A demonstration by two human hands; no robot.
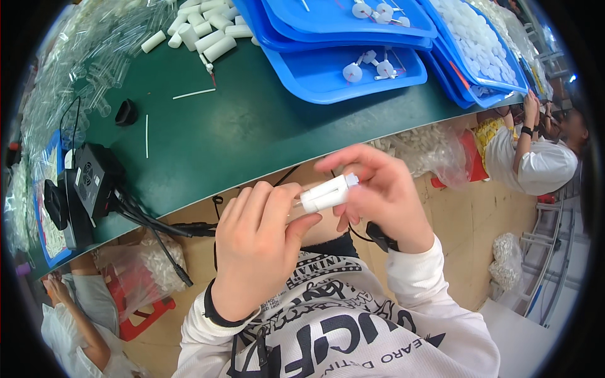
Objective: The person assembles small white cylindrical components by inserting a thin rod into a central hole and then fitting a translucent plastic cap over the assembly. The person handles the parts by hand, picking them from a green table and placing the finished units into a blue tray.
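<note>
In front of my body, past the table's near edge, my left hand (258, 242) is closed around a white plastic cylinder (324, 194). A clear tube shows at the cylinder's left end, mostly covered by my fingers. At its other end sits a small pale cap-like piece (351, 179). My right hand (391, 198) is around that end, fingers spread and curved, the index finger stretched above it. Its thumb is slightly blurred and close to the cylinder; whether it touches cannot be made out.
Stacked blue trays (353, 91) hold white parts. White cylinders (217, 47) lie beside a heap of clear tubes (82, 63) on the green table (252, 132). A black device (97, 176) with cables stands at left. People (532, 157) sit at right and lower left, near bagged parts (428, 151).
</note>
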